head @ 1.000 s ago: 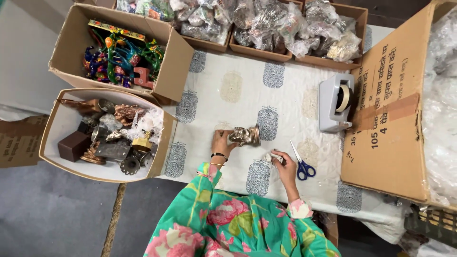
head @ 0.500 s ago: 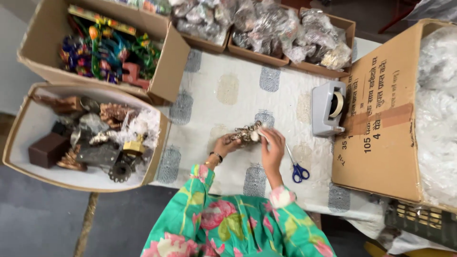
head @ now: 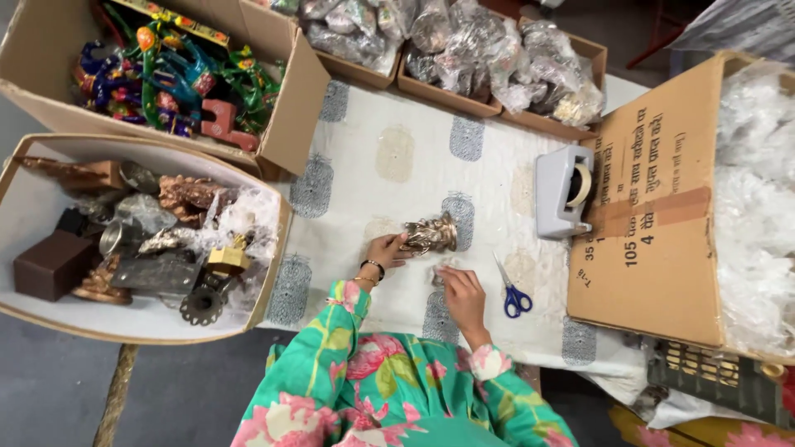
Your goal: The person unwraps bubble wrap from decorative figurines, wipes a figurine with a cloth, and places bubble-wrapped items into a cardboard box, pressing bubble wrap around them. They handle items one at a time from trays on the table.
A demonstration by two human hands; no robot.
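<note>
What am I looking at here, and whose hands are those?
This picture comes from a camera on a person's head, looking down at their own two hands. The left hand holds a small brass-coloured figurine lying on a white patterned cloth. The right hand rests on the cloth beside it, fingers pinched; whether they grip anything is too small to tell. Nearby lie blue-handled scissors and a grey tape dispenser. Cardboard boxes around the cloth hold colourful toys, metal ornaments and plastic-wrapped items.
</note>
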